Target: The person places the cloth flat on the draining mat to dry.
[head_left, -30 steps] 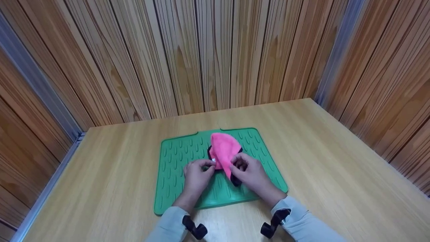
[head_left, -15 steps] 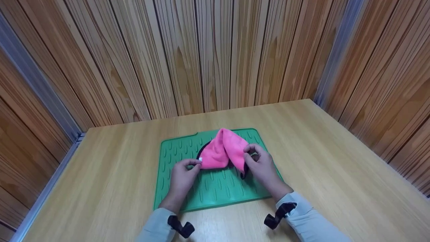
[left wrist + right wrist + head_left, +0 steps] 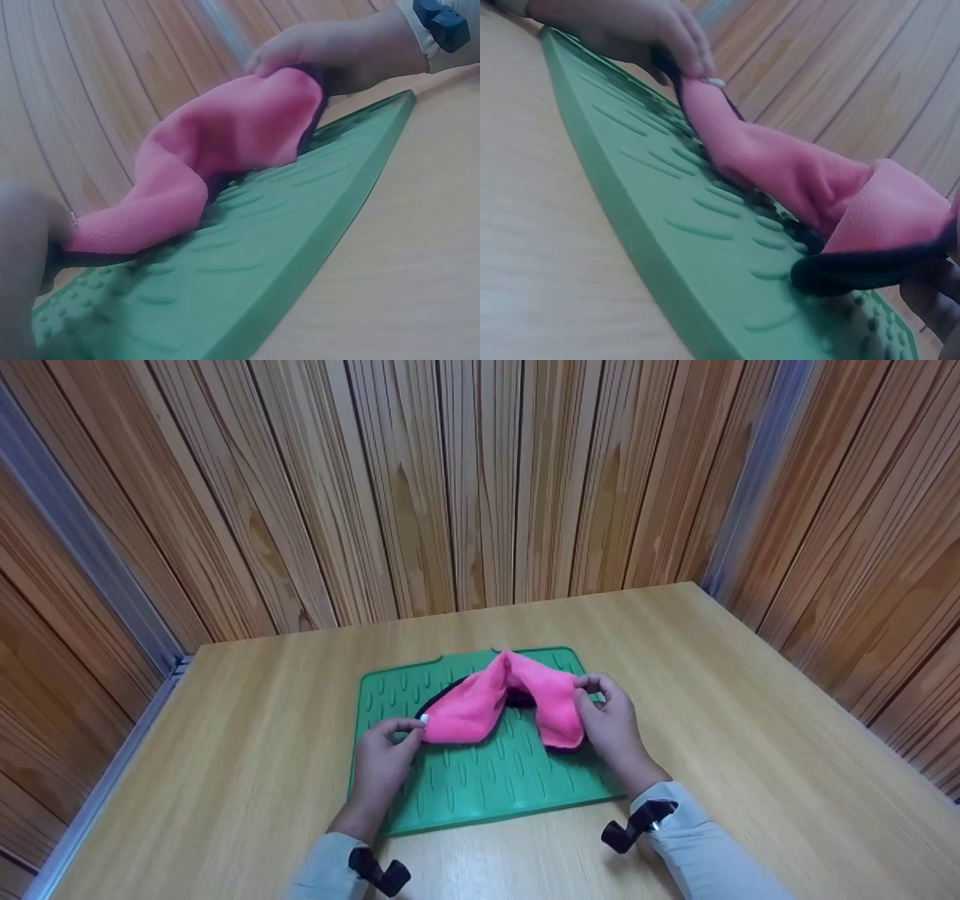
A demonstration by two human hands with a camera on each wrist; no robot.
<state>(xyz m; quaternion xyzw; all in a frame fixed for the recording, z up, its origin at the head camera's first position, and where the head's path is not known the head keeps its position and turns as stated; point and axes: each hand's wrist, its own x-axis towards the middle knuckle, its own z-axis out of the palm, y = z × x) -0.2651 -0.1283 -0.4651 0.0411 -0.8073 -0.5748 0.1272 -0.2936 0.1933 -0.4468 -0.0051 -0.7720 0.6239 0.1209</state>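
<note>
Fingers and thumb of my left hand (image 3: 381, 754) pinch the lower left end of the pink cloth (image 3: 461, 716), just beside its small white tag (image 3: 424, 718), while those of my right hand (image 3: 613, 720) pinch its edge at the right. The cloth arches over the green mat (image 3: 469, 795) in the middle of the frame, its peak toward the mat's upper edge, a dark underside (image 3: 519, 699) showing beneath the fold. Spreading it out seems to be the step in hand. For that I should draw both ends evenly toward the left and right of the frame, pinching lightly but surely, so the soft fabric neither slips nor bunches. Its lower right corner hangs loose below my fingertips; I would straighten that flap before flattening the raised middle.
</note>
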